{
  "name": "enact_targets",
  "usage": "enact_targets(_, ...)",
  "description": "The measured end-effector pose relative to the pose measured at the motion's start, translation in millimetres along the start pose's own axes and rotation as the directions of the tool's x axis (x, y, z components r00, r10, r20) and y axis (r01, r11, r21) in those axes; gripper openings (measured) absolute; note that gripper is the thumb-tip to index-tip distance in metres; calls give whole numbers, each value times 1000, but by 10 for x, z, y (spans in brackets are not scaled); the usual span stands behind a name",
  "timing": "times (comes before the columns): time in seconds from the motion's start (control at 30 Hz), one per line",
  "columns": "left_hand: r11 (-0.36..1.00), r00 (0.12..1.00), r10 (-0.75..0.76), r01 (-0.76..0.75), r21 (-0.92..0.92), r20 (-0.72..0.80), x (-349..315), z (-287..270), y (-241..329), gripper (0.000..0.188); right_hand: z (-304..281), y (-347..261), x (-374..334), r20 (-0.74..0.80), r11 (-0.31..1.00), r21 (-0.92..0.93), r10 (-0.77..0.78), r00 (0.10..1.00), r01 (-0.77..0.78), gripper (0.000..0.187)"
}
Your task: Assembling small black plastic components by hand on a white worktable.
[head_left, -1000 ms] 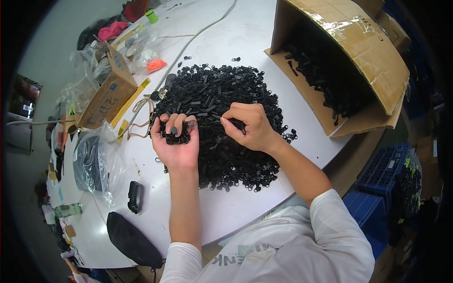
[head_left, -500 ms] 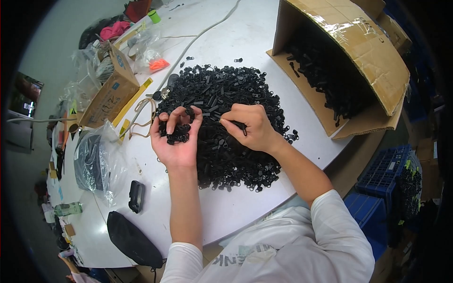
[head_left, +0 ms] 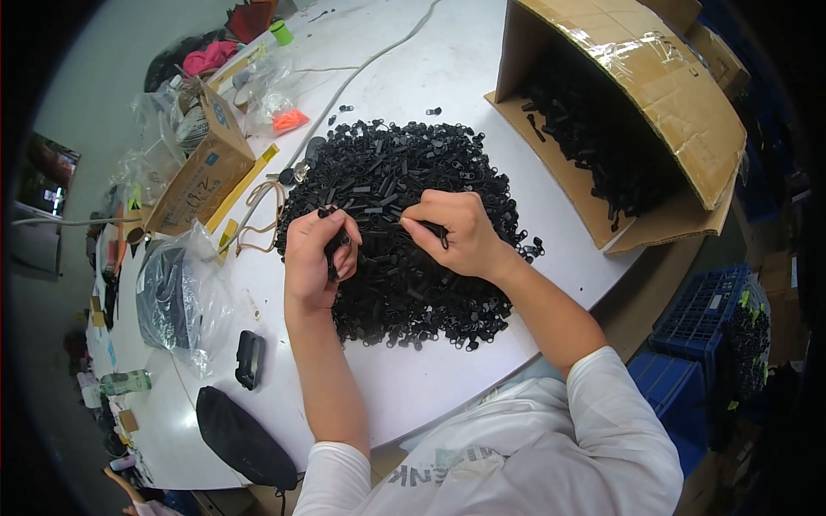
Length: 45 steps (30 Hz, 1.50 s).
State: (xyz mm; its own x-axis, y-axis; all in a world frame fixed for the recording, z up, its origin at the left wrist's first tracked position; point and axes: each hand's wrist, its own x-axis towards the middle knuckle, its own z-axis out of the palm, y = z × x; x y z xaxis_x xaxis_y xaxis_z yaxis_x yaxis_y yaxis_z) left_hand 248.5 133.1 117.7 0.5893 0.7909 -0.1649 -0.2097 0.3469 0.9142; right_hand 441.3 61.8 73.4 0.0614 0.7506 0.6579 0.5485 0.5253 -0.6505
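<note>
Your left hand (head_left: 317, 254) has its fingers curled around a clump of black pieces (head_left: 335, 245), which lies between thumb, palm and fingertips, with a dark end poking out above the thumb. Your right hand (head_left: 456, 228) is closed in a fist on a small black piece (head_left: 444, 237), tucked inside the curled fingers just beside the palm. Your knuckles hide most of both holds (how many pieces the left has, you can't count from here). The left clump's long axis runs roughly near to far; the right piece's visible part slants the same way, though which end leads is unclear. Beyond and beneath your hands, the heap of black zipper pulls (head_left: 413, 172) spreads over the white counter (head_left: 288, 413), pointing every way. Farther right, a cardboard box (head_left: 658, 95) holds more, deep in shadow.
</note>
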Motion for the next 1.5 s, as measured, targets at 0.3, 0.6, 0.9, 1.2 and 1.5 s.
enact_targets(0.3,950,996,70,-50,309,-56,-16,-37,-5,26,17,-2,-14,2,1000,-10,-6,1000,6,4)
enact_targets(0.6,971,995,80,-66,229,-52,-30,-81,35,22,12,-9,1,4,1000,-11,-6,1000,7,3)
enact_targets(0.9,962,994,88,-100,256,58,32,4,-50,18,-1,-2,-7,1,1000,9,3,1000,-3,3)
enact_targets(1.2,946,996,78,-64,317,-32,11,13,-39,12,5,-9,-9,12,1000,2,8,1000,-8,4)
enact_targets(1.5,906,994,84,-45,420,-75,7,75,-23,14,21,-15,-10,6,1000,-12,-6,1000,6,4)
